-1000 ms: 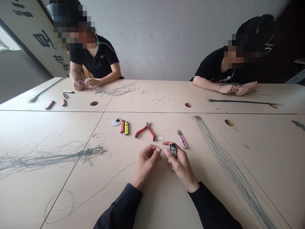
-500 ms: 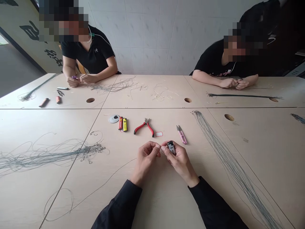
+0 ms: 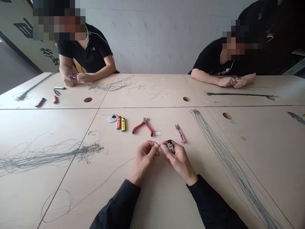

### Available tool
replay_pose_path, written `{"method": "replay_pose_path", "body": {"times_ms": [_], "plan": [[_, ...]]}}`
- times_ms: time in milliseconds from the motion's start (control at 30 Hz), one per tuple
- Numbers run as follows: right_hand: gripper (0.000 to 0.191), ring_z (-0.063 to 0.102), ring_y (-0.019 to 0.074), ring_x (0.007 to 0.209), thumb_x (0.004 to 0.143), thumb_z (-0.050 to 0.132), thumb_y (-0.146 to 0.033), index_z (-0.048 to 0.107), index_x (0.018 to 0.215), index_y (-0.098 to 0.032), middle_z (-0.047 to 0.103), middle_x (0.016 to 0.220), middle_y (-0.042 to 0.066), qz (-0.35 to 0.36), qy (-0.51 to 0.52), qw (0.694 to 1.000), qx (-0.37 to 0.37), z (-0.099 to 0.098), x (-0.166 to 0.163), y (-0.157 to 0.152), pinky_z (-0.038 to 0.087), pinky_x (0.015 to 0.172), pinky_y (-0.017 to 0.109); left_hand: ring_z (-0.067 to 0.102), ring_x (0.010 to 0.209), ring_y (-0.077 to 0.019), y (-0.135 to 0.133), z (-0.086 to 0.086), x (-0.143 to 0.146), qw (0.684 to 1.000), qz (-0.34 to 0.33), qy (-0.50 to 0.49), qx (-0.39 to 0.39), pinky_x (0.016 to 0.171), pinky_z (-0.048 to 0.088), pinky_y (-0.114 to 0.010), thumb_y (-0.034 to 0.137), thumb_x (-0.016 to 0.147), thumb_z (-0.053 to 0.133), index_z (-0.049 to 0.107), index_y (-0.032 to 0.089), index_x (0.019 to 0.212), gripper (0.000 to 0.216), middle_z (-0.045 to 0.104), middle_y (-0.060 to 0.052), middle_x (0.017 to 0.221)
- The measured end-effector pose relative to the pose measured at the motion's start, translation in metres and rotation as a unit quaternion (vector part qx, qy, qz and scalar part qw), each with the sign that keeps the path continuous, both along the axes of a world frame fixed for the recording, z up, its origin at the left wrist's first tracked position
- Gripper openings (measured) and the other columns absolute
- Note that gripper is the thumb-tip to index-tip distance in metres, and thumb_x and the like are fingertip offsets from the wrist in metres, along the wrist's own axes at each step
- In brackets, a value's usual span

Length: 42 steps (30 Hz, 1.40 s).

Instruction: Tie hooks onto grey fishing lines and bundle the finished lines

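Observation:
Close together over the table, my left hand (image 3: 145,157) and my right hand (image 3: 177,159) pinch at a thin line. The line (image 3: 108,178) trails from my left hand down to a loose loop on the tabletop at the left. A black and silver lighter (image 3: 170,146) is tucked in my right hand, whose thumb and forefinger meet the fingertips of the left. What exactly sits between the fingertips is too small to make out. Red-handled pliers (image 3: 144,126) lie open beyond my hands. Pink thread snips (image 3: 180,133) rest beyond my right hand.
Red (image 3: 118,122) and yellow (image 3: 123,124) lighters lie beside a round disc (image 3: 112,118). Bundles of thin lines stretch along the left (image 3: 54,156) and right (image 3: 228,159). Two people sit across the table, their hands on it. Round holes (image 3: 227,116) pierce the tabletop.
The whole view has shifted slightly. My hands keep nearly the same pose, with a bit of the line now showing between the fingertips.

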State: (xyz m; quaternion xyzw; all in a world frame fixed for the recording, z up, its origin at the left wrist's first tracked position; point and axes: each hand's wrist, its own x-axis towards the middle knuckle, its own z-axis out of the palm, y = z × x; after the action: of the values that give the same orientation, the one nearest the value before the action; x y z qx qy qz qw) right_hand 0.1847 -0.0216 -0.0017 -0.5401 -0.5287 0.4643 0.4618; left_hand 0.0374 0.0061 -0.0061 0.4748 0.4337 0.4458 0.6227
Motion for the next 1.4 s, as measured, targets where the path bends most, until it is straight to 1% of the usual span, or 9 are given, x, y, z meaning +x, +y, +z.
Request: {"method": "replay_pose_path", "body": {"times_ms": [133, 233, 400, 567, 700, 867, 1133, 1233, 1400], "plan": [[0.029, 0.05, 0.0125, 0.063, 0.093, 0.06, -0.045, 0.064, 0.093, -0.016, 0.06, 0.073, 0.0, -0.016, -0.011, 1.0, 0.016, 0.0034, -0.0015, 0.0014, 0.041, 0.059, 0.023, 0.057, 0.069, -0.0118, 0.0009, -0.0043, 0.0006, 1.0, -0.015, -0.016, 0.004, 0.069, 0.044, -0.024, 0.04, 0.086, 0.067, 0.063, 0.014, 0.086, 0.026, 0.063, -0.001, 0.071], [0.03, 0.053, 0.0139, 0.068, 0.093, 0.06, -0.045, 0.064, 0.092, -0.016, 0.061, 0.076, 0.001, -0.016, -0.024, 0.999, 0.015, 0.0039, -0.0016, 0.0023, 0.043, 0.063, 0.023, 0.056, 0.068, -0.0113, 0.0016, -0.006, 0.0012, 1.0, -0.01, -0.007, 0.01, 0.068, 0.044, -0.023, 0.04, 0.086, 0.067, 0.063, 0.014, 0.085, 0.026, 0.062, -0.001, 0.07], [0.032, 0.049, 0.013, 0.062, 0.093, 0.058, -0.048, 0.063, 0.092, -0.016, 0.058, 0.072, 0.0, -0.018, -0.047, 0.999, 0.018, 0.0016, -0.0017, 0.0027, 0.04, 0.059, 0.024, 0.055, 0.064, -0.0103, 0.0013, -0.0061, 0.0023, 1.0, -0.009, -0.011, 0.015, 0.064, 0.043, -0.022, 0.042, 0.086, 0.066, 0.061, 0.014, 0.083, 0.028, 0.061, 0.0, 0.067], [0.032, 0.047, 0.0123, 0.061, 0.094, 0.057, -0.048, 0.062, 0.089, -0.017, 0.057, 0.07, -0.001, -0.017, -0.052, 0.998, 0.022, 0.0008, -0.0022, 0.0013, 0.038, 0.058, 0.023, 0.056, 0.065, -0.011, 0.0014, -0.0058, 0.0013, 1.0, -0.014, -0.024, -0.001, 0.066, 0.044, -0.023, 0.043, 0.084, 0.068, 0.062, 0.013, 0.084, 0.031, 0.062, -0.001, 0.067], [0.032, 0.047, 0.0127, 0.061, 0.094, 0.057, -0.049, 0.062, 0.091, -0.017, 0.057, 0.07, -0.001, -0.017, -0.052, 0.998, 0.012, 0.0009, -0.0019, 0.0013, 0.038, 0.057, 0.023, 0.055, 0.065, -0.0109, 0.0016, -0.0076, 0.0003, 1.0, -0.02, -0.016, 0.008, 0.065, 0.043, -0.023, 0.044, 0.085, 0.067, 0.062, 0.013, 0.084, 0.031, 0.061, -0.001, 0.068], [0.034, 0.045, 0.0125, 0.059, 0.094, 0.056, -0.049, 0.063, 0.09, -0.017, 0.055, 0.069, -0.001, -0.023, -0.059, 0.998, 0.011, 0.001, -0.0021, 0.0008, 0.037, 0.056, 0.024, 0.053, 0.062, -0.0099, 0.0011, -0.0098, 0.0008, 1.0, -0.011, -0.001, 0.014, 0.062, 0.041, -0.022, 0.043, 0.086, 0.066, 0.062, 0.014, 0.084, 0.03, 0.06, 0.0, 0.066], [0.032, 0.045, 0.0123, 0.06, 0.094, 0.057, -0.047, 0.063, 0.09, -0.016, 0.056, 0.069, -0.001, -0.023, -0.062, 0.998, 0.024, 0.002, -0.0015, 0.0017, 0.037, 0.056, 0.024, 0.057, 0.067, -0.0118, 0.001, -0.0033, 0.0009, 1.0, -0.013, -0.016, -0.003, 0.068, 0.045, -0.024, 0.04, 0.085, 0.068, 0.064, 0.014, 0.083, 0.027, 0.063, -0.001, 0.069], [0.032, 0.045, 0.0126, 0.06, 0.093, 0.057, -0.047, 0.063, 0.09, -0.016, 0.056, 0.069, -0.001, -0.025, -0.059, 0.998, 0.022, 0.0035, -0.0014, 0.0019, 0.037, 0.055, 0.024, 0.057, 0.067, -0.0116, 0.0006, -0.0016, 0.0008, 1.0, -0.02, -0.014, -0.002, 0.068, 0.044, -0.023, 0.039, 0.086, 0.068, 0.064, 0.014, 0.084, 0.026, 0.063, -0.001, 0.07], [0.032, 0.045, 0.0129, 0.059, 0.094, 0.056, -0.048, 0.063, 0.09, -0.016, 0.055, 0.069, -0.001, -0.024, -0.057, 0.998, 0.018, 0.0045, -0.0017, 0.0009, 0.036, 0.055, 0.024, 0.057, 0.067, -0.0118, 0.0004, -0.0006, 0.0008, 1.0, -0.012, -0.015, -0.003, 0.068, 0.044, -0.023, 0.039, 0.085, 0.068, 0.064, 0.015, 0.083, 0.025, 0.063, 0.0, 0.069]]}}
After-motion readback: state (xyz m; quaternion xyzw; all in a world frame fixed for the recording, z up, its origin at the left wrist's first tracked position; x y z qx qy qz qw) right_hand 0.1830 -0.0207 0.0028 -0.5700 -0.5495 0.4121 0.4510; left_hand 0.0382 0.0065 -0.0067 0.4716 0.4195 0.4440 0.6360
